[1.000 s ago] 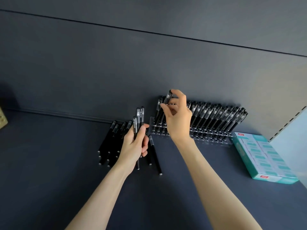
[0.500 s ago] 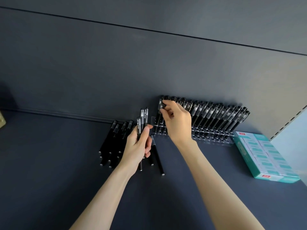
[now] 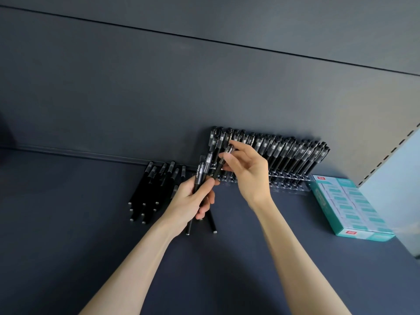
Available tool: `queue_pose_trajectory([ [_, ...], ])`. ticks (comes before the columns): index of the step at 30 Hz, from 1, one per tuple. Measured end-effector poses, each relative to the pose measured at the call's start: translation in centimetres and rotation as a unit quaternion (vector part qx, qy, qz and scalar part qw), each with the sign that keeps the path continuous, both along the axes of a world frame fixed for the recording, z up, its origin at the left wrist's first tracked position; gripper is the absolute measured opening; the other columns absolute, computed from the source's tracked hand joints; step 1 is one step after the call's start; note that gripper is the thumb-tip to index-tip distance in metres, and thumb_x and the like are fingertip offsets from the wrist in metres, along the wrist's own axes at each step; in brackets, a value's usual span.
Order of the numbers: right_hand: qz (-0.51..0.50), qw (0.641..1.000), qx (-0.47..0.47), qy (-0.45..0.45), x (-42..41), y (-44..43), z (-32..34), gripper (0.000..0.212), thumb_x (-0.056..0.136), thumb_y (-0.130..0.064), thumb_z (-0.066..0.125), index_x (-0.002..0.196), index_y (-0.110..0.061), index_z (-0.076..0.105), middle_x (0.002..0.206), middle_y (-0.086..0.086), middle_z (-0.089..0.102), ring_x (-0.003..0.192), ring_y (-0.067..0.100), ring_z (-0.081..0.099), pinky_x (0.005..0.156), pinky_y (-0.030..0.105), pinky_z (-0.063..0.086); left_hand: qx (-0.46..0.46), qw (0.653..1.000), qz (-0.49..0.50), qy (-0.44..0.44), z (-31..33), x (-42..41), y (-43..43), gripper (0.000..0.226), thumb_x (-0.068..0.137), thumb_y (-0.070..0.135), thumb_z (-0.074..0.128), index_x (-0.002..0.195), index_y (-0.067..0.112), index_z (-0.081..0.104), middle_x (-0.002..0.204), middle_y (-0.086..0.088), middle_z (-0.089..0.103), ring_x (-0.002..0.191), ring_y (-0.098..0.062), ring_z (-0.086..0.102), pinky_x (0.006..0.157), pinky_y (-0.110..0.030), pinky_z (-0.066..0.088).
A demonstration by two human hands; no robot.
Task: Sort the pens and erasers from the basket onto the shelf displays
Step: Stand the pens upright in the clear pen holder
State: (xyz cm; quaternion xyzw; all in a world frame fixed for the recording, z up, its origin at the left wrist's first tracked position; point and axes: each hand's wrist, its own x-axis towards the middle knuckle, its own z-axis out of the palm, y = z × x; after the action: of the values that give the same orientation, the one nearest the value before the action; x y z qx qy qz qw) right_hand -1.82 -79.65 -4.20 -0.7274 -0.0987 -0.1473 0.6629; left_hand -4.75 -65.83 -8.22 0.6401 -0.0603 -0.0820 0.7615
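Right hand, which half a second earlier was at the left end of the rack, has drawn back toward the left hand and now pinches a single black pen between thumb and fingertips; the pen is tilted, cap upward, its lower end just beside the left thumb. Left hand, roughly where it was before, has its fingers curled round a small bundle of pens, caps up, tails protruding below the palm. Behind both hands a clear plastic rack stands against the back wall and holds a long row of black pens, all leaning the same way, tips in its holes. To the left of the hands a group of loose pens lies side by side on the dark shelf, caps toward the wall; one further stray pen lies beneath the left hand. Just beside the rack's right end sits a teal box, packed with rows of teal-and-white wrapped blocks
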Motion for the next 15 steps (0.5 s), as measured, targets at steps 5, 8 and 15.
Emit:
queue_pose_trajectory([
  [5,-0.014,0.999,-0.032,-0.013,0.1,0.0,0.0,0.039,0.088,-0.003,0.061,0.124,-0.019,0.055,0.08,-0.002,0.058,0.071,0.018,0.068,0.076,0.038,0.058,-0.003,1.0,0.022,0.019,-0.2,0.1,-0.1,0.021,0.096,0.024,0.053,0.098,0.003,0.051,0.065,0.0,0.052,0.043,-0.01,0.028,0.038,-0.018,0.016],
  [8,-0.11,0.991,-0.002,-0.071,0.7,-0.4,1.1,0.035,0.088,-0.004,0.062,0.118,-0.021,0.055,0.083,-0.003,0.059,0.065,0.013,0.067,0.072,0.035,0.058,-0.029,0.996,0.072,0.045,-0.4,0.5,-0.1,0.02,0.098,0.027,0.049,0.095,0.007,0.052,0.068,0.001,0.054,0.044,-0.01,0.027,0.038,-0.019,0.015],
  [15,-0.167,0.97,-0.087,-0.153,3.1,0.1,1.7,0.031,0.09,-0.008,0.061,0.119,-0.015,0.055,0.091,-0.005,0.06,0.075,0.018,0.065,0.065,0.015,0.048,-0.062,0.994,0.087,0.024,-0.5,0.6,0.2,0.019,0.101,0.023,0.042,0.097,0.01,0.055,0.065,0.0,0.052,0.043,-0.008,0.032,0.037,-0.02,0.021],
])
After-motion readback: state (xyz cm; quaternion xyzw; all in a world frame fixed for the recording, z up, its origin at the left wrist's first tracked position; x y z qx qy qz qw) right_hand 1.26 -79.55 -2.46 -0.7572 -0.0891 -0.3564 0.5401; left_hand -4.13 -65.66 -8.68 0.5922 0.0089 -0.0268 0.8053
